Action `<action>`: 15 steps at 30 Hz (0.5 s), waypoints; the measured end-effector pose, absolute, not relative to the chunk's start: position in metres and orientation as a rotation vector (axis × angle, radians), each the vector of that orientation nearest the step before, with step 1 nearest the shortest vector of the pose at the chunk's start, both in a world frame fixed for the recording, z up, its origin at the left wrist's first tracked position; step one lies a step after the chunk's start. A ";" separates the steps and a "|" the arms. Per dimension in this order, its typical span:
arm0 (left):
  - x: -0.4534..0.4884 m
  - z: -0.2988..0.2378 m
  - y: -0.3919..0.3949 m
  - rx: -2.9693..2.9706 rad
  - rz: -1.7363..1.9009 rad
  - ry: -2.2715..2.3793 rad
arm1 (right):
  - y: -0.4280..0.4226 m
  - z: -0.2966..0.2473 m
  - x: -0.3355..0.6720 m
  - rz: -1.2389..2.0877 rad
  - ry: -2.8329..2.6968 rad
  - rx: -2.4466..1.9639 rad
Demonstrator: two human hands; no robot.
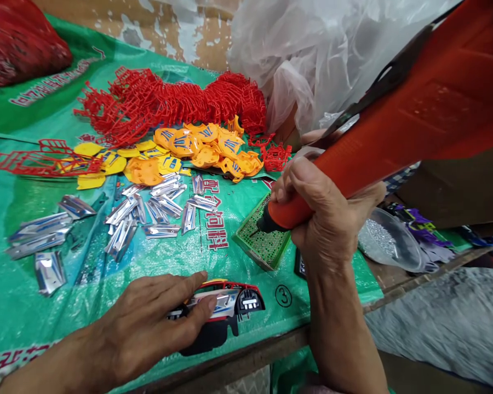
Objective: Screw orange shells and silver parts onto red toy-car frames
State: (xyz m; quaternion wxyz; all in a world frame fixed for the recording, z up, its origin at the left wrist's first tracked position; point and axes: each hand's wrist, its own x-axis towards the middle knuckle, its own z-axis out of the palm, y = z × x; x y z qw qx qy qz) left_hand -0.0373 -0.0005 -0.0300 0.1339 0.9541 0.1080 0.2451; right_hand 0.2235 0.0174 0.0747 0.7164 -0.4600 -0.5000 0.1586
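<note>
My right hand (326, 205) is wrapped round an orange-red electric screwdriver (378, 137). The tool's black nose and thin bit tip down over a green tray (267, 262) whose top is dotted with many small holes. Near the table's front edge, my left hand (160, 312) grips a toy car body (225, 303) with silver, red and black parts, thumb on the near side and fingers across the top. Part of the body is hidden under that hand. Whether the bit touches a screw in the tray cannot be made out.
Silver stickered panels (162, 202) lie left of the tray. Behind them are orange and yellow shells (207, 145) and a long heap of red plastic frames (181, 104). A clear tub of small screws (380, 238) stands at right, below a large plastic bag (312, 49).
</note>
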 end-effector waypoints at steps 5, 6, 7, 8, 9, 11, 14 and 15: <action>-0.035 -0.030 0.003 2.756 0.747 0.275 | 0.016 0.074 0.222 0.300 -1.106 -1.054; -0.035 -0.028 0.003 2.766 0.742 0.277 | 0.015 0.074 0.222 0.295 -1.108 -1.050; -0.034 -0.026 0.003 2.779 0.744 0.282 | 0.015 0.074 0.221 0.295 -1.108 -1.046; -0.033 -0.024 0.002 2.792 0.753 0.289 | 0.015 0.075 0.221 0.300 -1.108 -1.043; -0.033 -0.022 0.001 2.800 0.767 0.300 | 0.015 0.075 0.220 0.304 -1.108 -1.043; -0.032 -0.021 -0.001 2.806 0.812 0.324 | 0.016 0.074 0.219 0.295 -1.119 -1.056; -0.030 -0.024 -0.004 2.813 0.849 0.340 | 0.018 0.073 0.218 0.227 -1.133 -1.058; -0.029 -0.026 -0.004 2.818 0.861 0.338 | 0.019 0.072 0.218 0.209 -1.133 -1.043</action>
